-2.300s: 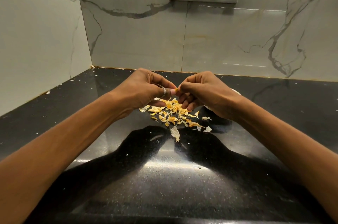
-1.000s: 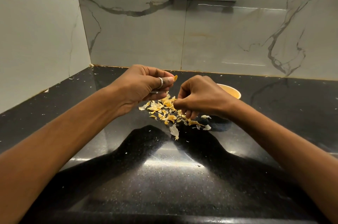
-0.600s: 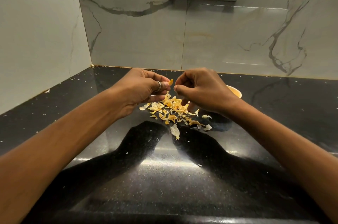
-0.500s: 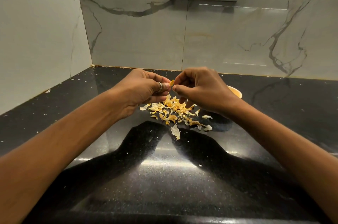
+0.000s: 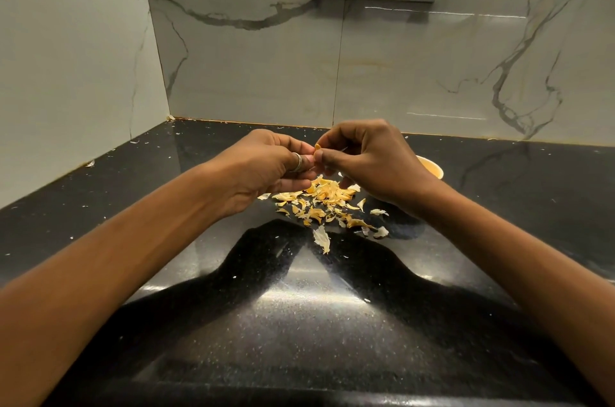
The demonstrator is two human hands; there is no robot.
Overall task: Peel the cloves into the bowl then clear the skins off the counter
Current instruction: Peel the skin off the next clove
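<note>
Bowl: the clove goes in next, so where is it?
In the head view the bowl sits right of centre on the counter, mostly hidden behind the right hand, beyond the skins.

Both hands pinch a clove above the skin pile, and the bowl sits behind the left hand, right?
No. The head view shows the bowl partly hidden behind the right hand, not the left. The rest holds: the left hand and right hand pinch a clove above the skin pile.

Black speckled counter (image 5: 299, 333), yellow-white skins (image 5: 321, 203) (papery), grey-veined marble wall (image 5: 253, 67)
</note>
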